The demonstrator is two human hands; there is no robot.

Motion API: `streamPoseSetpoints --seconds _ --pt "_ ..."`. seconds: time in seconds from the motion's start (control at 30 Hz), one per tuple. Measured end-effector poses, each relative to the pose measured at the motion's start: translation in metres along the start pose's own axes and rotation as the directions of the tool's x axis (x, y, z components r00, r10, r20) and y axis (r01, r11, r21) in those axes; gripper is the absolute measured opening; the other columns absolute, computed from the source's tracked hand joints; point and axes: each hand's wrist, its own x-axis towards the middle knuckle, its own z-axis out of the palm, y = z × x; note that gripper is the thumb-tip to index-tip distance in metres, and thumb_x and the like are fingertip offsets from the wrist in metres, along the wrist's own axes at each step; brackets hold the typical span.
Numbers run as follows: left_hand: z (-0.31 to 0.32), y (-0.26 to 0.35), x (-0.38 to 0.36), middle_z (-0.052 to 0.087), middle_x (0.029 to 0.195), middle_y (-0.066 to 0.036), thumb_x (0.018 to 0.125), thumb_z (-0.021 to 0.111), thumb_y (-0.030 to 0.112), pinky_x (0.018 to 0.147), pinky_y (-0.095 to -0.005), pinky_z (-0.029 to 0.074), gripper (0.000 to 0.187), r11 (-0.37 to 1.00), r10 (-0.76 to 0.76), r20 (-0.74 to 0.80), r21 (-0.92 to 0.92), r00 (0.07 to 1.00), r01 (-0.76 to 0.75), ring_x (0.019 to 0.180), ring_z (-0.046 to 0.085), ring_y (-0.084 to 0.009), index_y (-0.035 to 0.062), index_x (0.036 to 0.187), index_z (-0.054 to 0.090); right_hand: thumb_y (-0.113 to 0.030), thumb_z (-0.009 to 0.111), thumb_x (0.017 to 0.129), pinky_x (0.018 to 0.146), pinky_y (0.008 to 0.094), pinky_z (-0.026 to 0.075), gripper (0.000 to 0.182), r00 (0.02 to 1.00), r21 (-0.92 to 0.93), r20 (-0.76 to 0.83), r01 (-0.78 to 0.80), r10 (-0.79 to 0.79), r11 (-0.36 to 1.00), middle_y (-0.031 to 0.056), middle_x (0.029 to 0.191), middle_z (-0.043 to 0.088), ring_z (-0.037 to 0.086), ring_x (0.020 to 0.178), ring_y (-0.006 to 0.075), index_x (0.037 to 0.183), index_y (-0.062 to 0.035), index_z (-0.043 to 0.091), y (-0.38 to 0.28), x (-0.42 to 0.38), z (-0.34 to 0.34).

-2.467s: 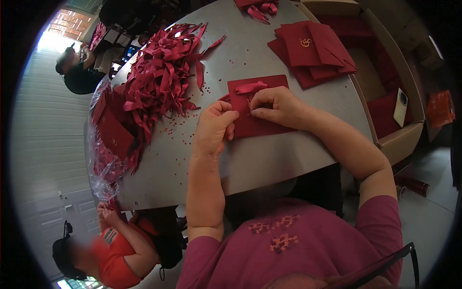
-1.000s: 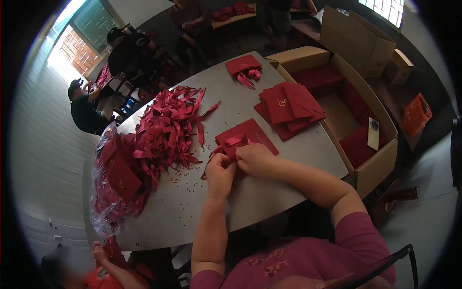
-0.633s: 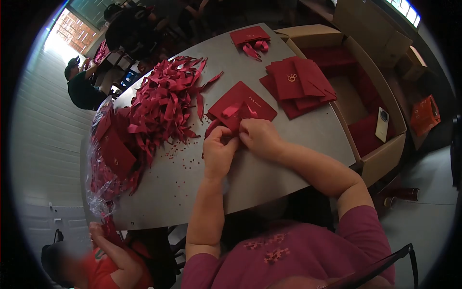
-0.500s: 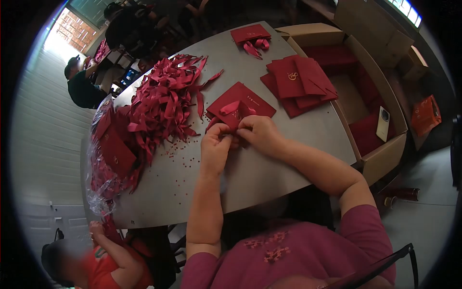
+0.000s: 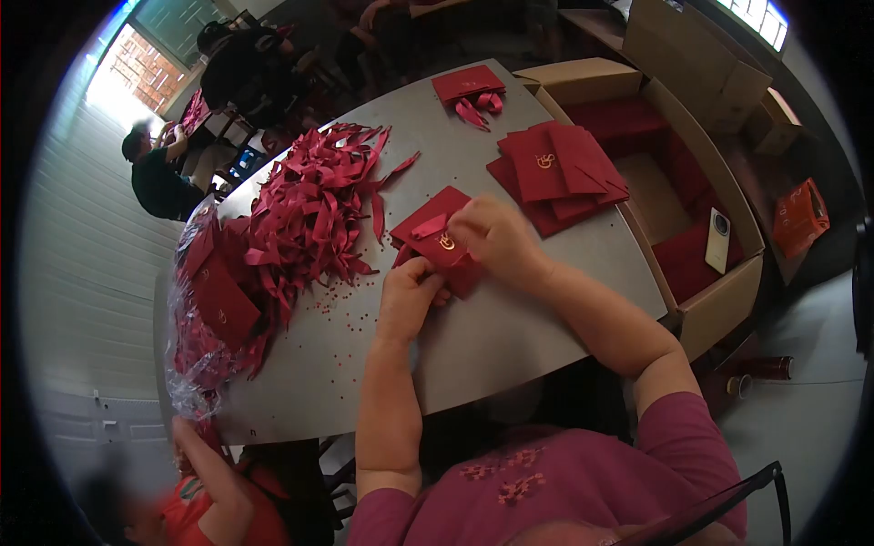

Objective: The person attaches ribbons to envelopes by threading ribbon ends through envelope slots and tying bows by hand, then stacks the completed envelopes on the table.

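Note:
A small red paper bag (image 5: 460,276) with a gold logo lies tilted on the table in front of me, over another red bag (image 5: 450,198). My left hand (image 5: 408,300) is closed, thumb and fingers pinching the bag's near left edge. Curled over its right side is my right hand (image 5: 503,241), with its fingertips at the end of a pink-red ribbon (image 5: 430,227). That ribbon crosses the bag above the logo. Part of the bag and the right fingertips are hidden behind the hand.
Left of the bags is a big heap of red ribbons (image 5: 314,205), beside plastic-wrapped red bags (image 5: 223,296). Stacked red bags (image 5: 555,168) lie right. An open carton (image 5: 719,300) holds red bags and a phone (image 5: 717,241). A person in red (image 5: 228,510) sits at left.
My right hand has moved up and away from my left, and the gold logo now shows. My left hand stays at the bag's near edge. The view has shifted slightly.

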Motion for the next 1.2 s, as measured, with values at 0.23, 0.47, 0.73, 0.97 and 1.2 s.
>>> streamPoseSetpoints --seconds 0.23,0.47,0.73,0.97,1.2 --pt "-0.004 -0.004 0.002 0.066 0.082 -0.002 0.086 0.056 0.0 0.065 -0.0241 0.049 0.013 0.991 0.13 0.109 0.014 0.985 -0.132 0.07 0.06 -0.0098 -0.0005 0.095 0.065 -0.027 0.063 0.09 0.074 0.0418 0.049 0.027 0.897 -0.439 0.188 -0.288 0.401 0.851 0.0179 0.089 0.064 0.063 0.085 0.0345 0.086 -0.0007 0.063 0.032 0.032 -0.013" --pt "-0.008 0.002 -0.003 0.066 0.084 -0.003 0.086 0.054 0.0 0.067 -0.0248 0.049 0.014 0.994 0.095 0.133 0.039 0.987 -0.101 0.073 0.06 -0.0101 -0.0008 0.096 0.065 -0.023 0.068 0.083 0.073 0.0403 0.053 0.022 0.811 -0.046 0.339 -0.493 0.478 0.869 0.0095 0.08 0.066 0.066 0.078 0.0263 0.092 -0.0061 0.058 0.029 0.037 -0.015" --pt "-0.012 -0.007 0.002 0.067 0.08 -0.006 0.081 0.054 0.0 0.066 -0.0265 0.051 0.018 0.993 0.114 0.096 0.029 0.989 -0.118 0.067 0.061 -0.0122 -0.0031 0.095 0.065 -0.014 0.061 0.092 0.054 0.0207 0.038 0.016 0.597 0.823 0.547 -0.512 0.587 -0.246 0.0009 0.076 0.052 0.044 0.062 0.0075 0.106 -0.0095 0.053 0.033 0.012 0.002" --pt "-0.025 -0.009 0.0 0.063 0.078 -0.01 0.076 0.061 0.003 0.066 -0.0307 0.046 0.012 0.927 0.198 -0.016 0.329 0.98 -0.182 0.072 0.06 -0.017 -0.0042 0.085 0.065 -0.011 0.055 0.097 0.052 0.0208 0.036 0.016 0.679 0.83 0.526 -0.54 0.512 -0.137 0.0025 0.081 0.052 0.038 0.058 0.0066 0.112 -0.0099 0.053 0.043 0.005 0.007" --pt "-0.043 -0.014 -0.014 0.058 0.075 -0.009 0.075 0.069 0.004 0.066 -0.0319 0.044 0.01 0.857 0.257 -0.009 0.465 0.966 -0.224 0.071 0.057 -0.0194 -0.0027 0.079 0.062 -0.009 0.057 0.095 0.059 0.023 0.042 0.024 0.695 0.778 0.603 -0.621 0.392 -0.095 0.0067 0.091 0.061 0.045 0.064 0.0084 0.118 -0.0093 0.051 0.042 0.0 0.019"
